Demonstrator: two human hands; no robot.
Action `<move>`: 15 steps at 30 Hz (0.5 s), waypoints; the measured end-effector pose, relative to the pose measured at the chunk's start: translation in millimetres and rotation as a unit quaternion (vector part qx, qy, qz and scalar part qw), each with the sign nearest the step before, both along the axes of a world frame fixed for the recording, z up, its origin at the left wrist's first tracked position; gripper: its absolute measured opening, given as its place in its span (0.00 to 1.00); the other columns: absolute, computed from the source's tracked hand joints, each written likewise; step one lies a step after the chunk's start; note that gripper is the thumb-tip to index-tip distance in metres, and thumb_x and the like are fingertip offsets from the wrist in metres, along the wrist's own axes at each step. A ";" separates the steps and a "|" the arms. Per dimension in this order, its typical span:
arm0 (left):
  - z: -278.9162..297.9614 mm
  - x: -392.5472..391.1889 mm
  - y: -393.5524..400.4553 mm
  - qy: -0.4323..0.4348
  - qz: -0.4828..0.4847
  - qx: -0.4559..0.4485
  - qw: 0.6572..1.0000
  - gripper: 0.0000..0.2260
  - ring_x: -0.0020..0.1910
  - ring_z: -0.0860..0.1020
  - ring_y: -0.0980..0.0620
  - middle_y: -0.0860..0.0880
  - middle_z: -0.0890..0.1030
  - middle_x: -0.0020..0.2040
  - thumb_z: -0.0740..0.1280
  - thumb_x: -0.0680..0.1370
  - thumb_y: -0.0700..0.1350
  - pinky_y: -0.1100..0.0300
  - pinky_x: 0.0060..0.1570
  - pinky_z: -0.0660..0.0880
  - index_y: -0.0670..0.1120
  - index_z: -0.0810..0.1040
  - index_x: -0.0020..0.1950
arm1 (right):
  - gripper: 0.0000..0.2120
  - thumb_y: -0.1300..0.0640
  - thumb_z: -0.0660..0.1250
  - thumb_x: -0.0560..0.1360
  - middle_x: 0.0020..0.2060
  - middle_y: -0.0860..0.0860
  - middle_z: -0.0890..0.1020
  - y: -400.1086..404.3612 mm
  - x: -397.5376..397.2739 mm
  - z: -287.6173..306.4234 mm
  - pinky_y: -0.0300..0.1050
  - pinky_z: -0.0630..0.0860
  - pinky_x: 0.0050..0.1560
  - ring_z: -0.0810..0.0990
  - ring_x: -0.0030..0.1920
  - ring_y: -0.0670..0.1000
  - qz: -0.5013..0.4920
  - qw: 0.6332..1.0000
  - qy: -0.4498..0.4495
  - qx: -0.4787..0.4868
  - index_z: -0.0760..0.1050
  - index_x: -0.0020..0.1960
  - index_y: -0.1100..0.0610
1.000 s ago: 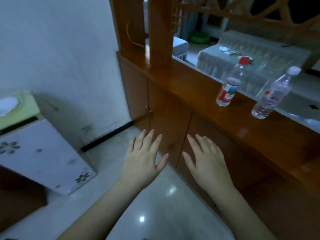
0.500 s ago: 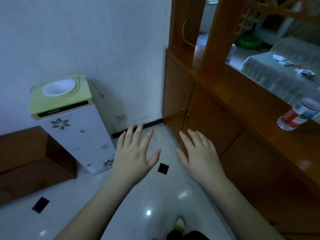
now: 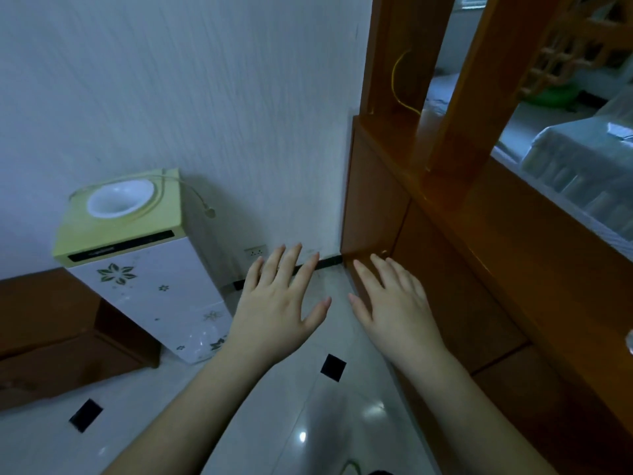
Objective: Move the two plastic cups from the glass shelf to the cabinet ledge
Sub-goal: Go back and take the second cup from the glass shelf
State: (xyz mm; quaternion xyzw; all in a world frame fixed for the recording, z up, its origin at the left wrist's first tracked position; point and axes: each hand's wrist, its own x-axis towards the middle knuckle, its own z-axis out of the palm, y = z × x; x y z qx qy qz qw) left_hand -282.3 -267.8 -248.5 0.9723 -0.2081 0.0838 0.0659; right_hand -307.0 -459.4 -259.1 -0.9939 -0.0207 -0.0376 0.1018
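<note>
Nearest the camera, two bare forearms reach forward over a glossy pale tiled floor [image 3: 212, 399] set with small black diamond insets. The left hand [image 3: 277, 313] and the right hand [image 3: 397, 310] are both held flat, palms down, fingers spread wide and holding nothing; they float side by side, a little apart, touching no surface.

Just right of the right hand runs the wooden cabinet [image 3: 462, 303], its doors shut, with the cabinet ledge [image 3: 513, 221] along its top, warm orange-brown and shiny. Two wooden posts [image 3: 469, 80] rise from the ledge's far end. The two plastic cups and the glass shelf are not to be seen in this view (so their look cannot be told).

To the left stands a white water dispenser [image 3: 137, 269] with green flower prints and a yellow-green top, beside a low dark wooden unit [image 3: 44, 330]. Behind it is the white wall [image 3: 171, 97], with a socket [image 3: 255, 251] near the floor. Through the posts, a covered sofa [image 3: 582, 159] shows farther off.
</note>
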 end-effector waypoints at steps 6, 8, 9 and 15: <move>8.8 56.7 -3.3 0.003 0.041 -0.030 0.999 0.30 0.74 0.65 0.41 0.42 0.70 0.74 0.49 0.79 0.62 0.42 0.72 0.60 0.48 0.67 0.75 | 0.27 0.39 0.50 0.79 0.76 0.51 0.60 -3.3 62.3 2.5 0.52 0.50 0.72 0.54 0.75 0.54 0.009 1.000 0.000 -0.005 0.55 0.76 0.47; 10.6 80.3 3.6 -0.002 0.055 -0.046 0.997 0.29 0.73 0.67 0.41 0.41 0.72 0.73 0.51 0.78 0.62 0.41 0.71 0.62 0.47 0.69 0.74 | 0.28 0.39 0.49 0.79 0.76 0.51 0.60 3.2 83.9 3.5 0.52 0.50 0.73 0.54 0.75 0.54 0.006 1.000 0.000 -0.003 0.55 0.77 0.47; 11.0 93.5 8.0 -0.005 0.059 -0.052 0.997 0.29 0.72 0.68 0.41 0.41 0.72 0.72 0.51 0.78 0.61 0.41 0.70 0.63 0.47 0.69 0.73 | 0.28 0.39 0.49 0.79 0.76 0.51 0.60 8.5 96.4 4.2 0.52 0.50 0.73 0.55 0.75 0.54 0.004 1.000 -0.001 0.000 0.55 0.76 0.48; 8.2 172.0 44.3 -0.018 0.042 -0.056 0.997 0.28 0.70 0.70 0.39 0.40 0.74 0.71 0.55 0.77 0.60 0.40 0.68 0.64 0.46 0.72 0.72 | 0.27 0.41 0.52 0.79 0.74 0.54 0.65 55.7 180.4 12.4 0.54 0.56 0.71 0.61 0.73 0.56 0.005 1.000 -0.020 -0.003 0.60 0.75 0.50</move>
